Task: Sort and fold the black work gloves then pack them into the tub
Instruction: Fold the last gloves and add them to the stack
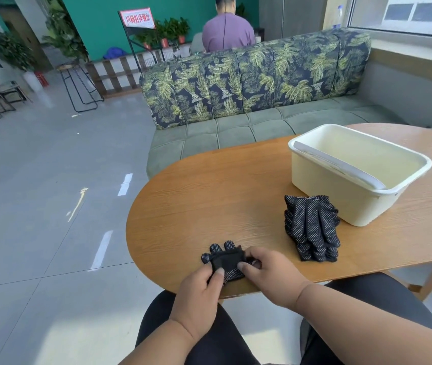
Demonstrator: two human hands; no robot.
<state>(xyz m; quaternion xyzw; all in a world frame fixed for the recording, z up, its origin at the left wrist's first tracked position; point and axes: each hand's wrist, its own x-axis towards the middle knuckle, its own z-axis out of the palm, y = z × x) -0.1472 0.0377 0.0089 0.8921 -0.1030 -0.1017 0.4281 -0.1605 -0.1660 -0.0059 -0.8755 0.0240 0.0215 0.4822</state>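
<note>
A black dotted work glove (226,262) lies near the front edge of the wooden table (222,201), its cuff doubled over its palm and its fingertips pointing away from me. My left hand (199,293) pinches its near edge with thumb and fingers. My right hand (270,272) grips its right side, thumb on top. A stack of several black dotted gloves (311,227) lies to the right, just in front of the cream plastic tub (314,177). The tub's inside shows no gloves.
A green sofa with a leaf-print back (257,83) stands behind the table. Beyond it sits a person in a purple shirt (228,32), facing away. Grey tiled floor, metal stools and potted plants fill the left side. My dark-trousered knees are under the table edge.
</note>
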